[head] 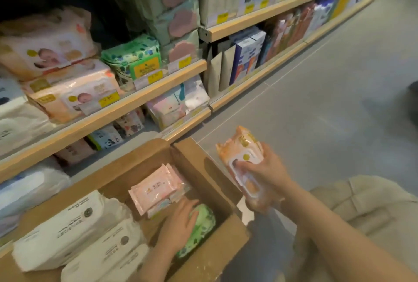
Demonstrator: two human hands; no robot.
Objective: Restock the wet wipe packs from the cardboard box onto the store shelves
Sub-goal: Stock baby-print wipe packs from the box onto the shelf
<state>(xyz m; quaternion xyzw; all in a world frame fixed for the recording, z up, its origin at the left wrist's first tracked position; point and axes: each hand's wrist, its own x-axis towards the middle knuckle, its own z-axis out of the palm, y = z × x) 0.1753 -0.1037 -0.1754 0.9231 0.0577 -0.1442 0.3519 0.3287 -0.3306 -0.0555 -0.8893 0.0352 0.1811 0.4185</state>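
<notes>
An open cardboard box (217,193) stands on the floor against the shelves. Inside lie white wipe packs (67,234), a stack of thin pink packs (156,189) and a green patterned pack (203,227). My left hand (181,225) reaches into the box and closes over the green pack. My right hand (264,177) holds an orange wipe pack (244,152) with a white lid, raised to the right of the box. The middle shelf (126,110) carries orange baby wipe packs (67,94) and a green pack (135,58).
Lower shelves hold small pink and patterned packs (174,105). To the right the shelving continues with boxed goods (246,58). Grey floor (328,100) stretches along the aisle. A beige trouser leg (362,202) is at bottom right.
</notes>
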